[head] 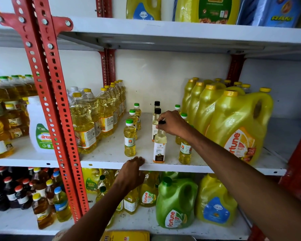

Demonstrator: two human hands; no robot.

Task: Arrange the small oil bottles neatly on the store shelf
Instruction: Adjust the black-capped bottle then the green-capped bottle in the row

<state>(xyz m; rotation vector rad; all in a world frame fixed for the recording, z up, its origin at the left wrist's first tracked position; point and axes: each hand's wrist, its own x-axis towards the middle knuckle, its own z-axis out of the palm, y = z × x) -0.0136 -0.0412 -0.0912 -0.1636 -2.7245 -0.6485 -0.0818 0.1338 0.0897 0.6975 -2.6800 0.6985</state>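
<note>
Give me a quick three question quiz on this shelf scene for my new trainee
1. True or false: the right hand grips the front black-capped bottle by its cap.
2. The left hand rests on: A) a green jug, B) the shelf edge, C) a bottle.
3. What colour are the caps on the small yellow bottles left of the black-capped ones?

Key: 1 true; 2 B; 3 green.
</note>
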